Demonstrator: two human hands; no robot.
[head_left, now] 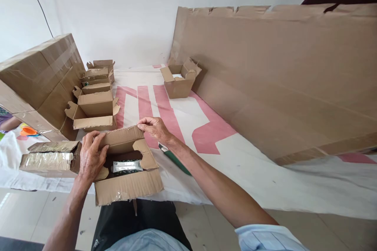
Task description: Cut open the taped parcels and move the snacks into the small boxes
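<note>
Left hand [92, 157] pressed flat on the left flap of a small box [127, 166], fingers spread, gripping nothing closed. Right hand [154, 127] pinching the far flap's corner between thumb and fingertips. Box resting at the near edge of the white-and-pink sheet [259, 172], just above the lap, half shut. Inside, through the gap, a silvery packet [127, 165] lying flat.

Probably in the middle of folding flaps down; far flap bent inward, side flaps already partly over. Next move likely calling for the far flap pushed flat while the left one stays held.

Beside the left hand, a taped foil-lined box [50, 159]. Farther off, a row of open boxes [94, 98] against a big carton [38, 82], one more open box [179, 80] by the leaning cardboard sheet [279, 78].

Hard to read: packet label, a green thing [176, 160] partly under the right forearm, orange item [28, 130] cut off at left.
</note>
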